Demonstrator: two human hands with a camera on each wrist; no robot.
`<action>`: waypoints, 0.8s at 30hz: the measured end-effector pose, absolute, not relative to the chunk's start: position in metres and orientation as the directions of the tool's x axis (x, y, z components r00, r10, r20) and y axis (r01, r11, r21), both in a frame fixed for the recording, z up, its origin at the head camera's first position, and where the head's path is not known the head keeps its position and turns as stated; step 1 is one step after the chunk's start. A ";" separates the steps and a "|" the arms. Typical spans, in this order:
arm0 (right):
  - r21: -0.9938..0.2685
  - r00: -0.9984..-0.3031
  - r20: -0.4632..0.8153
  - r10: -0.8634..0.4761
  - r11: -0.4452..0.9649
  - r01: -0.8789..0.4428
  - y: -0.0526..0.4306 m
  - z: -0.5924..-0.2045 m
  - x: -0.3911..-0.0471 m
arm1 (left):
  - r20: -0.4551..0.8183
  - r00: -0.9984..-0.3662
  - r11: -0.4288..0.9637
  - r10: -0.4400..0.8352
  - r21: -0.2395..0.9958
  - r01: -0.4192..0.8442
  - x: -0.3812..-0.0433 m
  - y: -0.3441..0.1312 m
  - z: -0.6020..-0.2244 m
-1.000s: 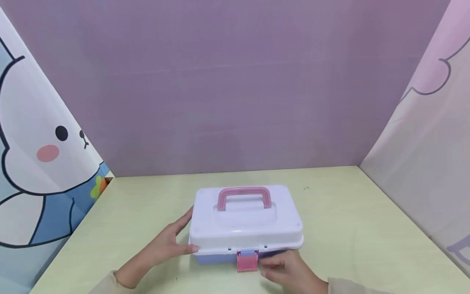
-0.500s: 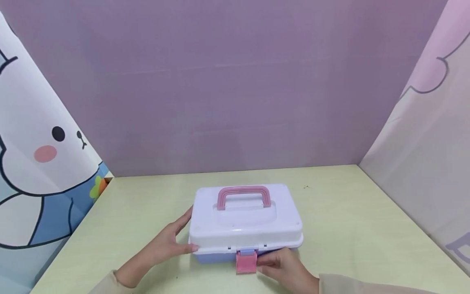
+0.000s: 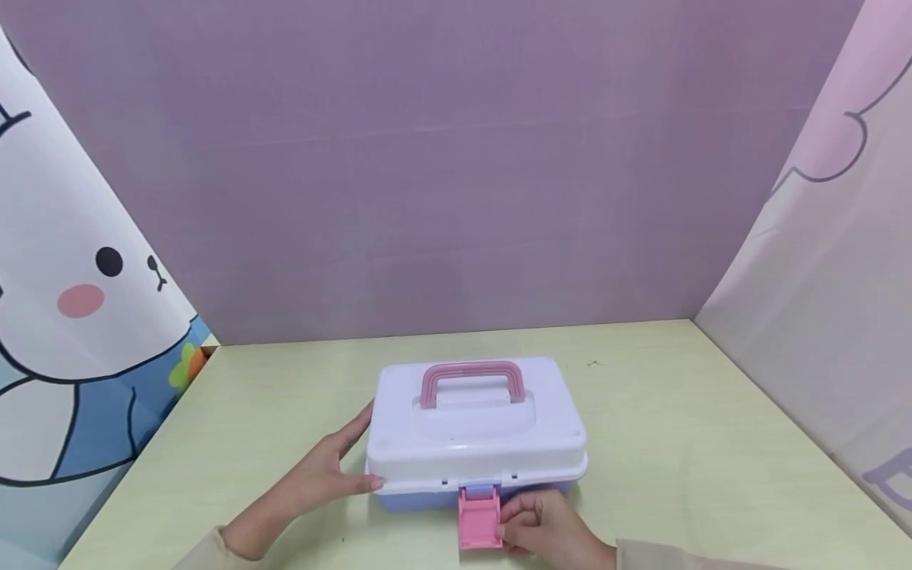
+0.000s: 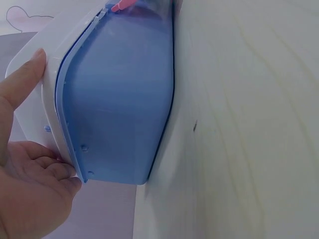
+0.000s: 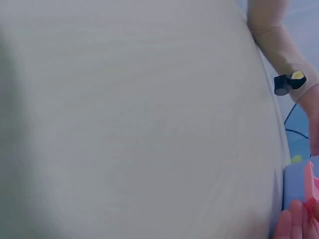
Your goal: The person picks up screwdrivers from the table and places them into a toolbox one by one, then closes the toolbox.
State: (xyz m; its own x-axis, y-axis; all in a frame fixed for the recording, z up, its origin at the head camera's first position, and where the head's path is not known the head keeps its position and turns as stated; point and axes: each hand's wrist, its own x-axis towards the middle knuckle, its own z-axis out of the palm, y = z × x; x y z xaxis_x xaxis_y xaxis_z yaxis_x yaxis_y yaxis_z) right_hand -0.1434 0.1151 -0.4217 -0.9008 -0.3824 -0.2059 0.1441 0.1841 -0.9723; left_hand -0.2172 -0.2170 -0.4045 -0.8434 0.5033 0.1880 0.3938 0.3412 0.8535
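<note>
On the table stands a plastic storage box with a white lid (image 3: 477,443), a blue base (image 4: 119,94) and a pink carrying handle (image 3: 473,369). The lid lies down on the base. My left hand (image 3: 321,475) grips the box's left end, thumb at the front corner and the other fingers round toward the back; the left wrist view shows them against the lid's rim. At the front, my right hand (image 3: 549,526) pinches the right edge of the pink latch (image 3: 480,521), which is swung out and down from the box. Only fingertips (image 5: 296,221) of it show in the right wrist view.
The pale wooden table (image 3: 684,443) extends around the box on all sides. A purple panel (image 3: 456,174) rises behind it. Printed cloths hang at the left (image 3: 85,332) and right (image 3: 841,317). A small dark mark (image 3: 594,362) is on the tabletop.
The pink latch has swung farther outward and down, and my right hand has moved slightly toward the viewer with it. My left hand and the box have stayed in place.
</note>
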 end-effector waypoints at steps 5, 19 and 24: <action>-0.970 -0.901 -0.232 -0.367 0.157 0.185 0.115 -0.416 -0.137 | 0.170 -0.853 0.358 0.494 0.854 0.377 -0.216 -0.217 -0.403; -0.998 -0.897 -0.037 -0.441 0.056 0.014 0.125 -0.408 -0.126 | 0.186 -0.847 0.355 0.498 0.847 0.395 -0.214 -0.217 -0.404; -0.995 -0.891 0.024 -0.454 0.077 -0.066 0.126 -0.407 -0.125 | 0.171 -0.852 0.380 0.495 0.839 0.390 -0.214 -0.216 -0.402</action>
State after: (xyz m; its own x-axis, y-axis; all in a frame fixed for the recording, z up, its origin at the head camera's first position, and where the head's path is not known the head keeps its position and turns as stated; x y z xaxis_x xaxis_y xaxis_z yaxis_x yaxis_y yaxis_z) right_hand -0.1252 0.1261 -0.4071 -0.8908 -0.4538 0.0237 -0.0657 0.0770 -0.9949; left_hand -0.2138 -0.2162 -0.4020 -0.8517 0.4951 0.1714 0.3897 0.3799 0.8390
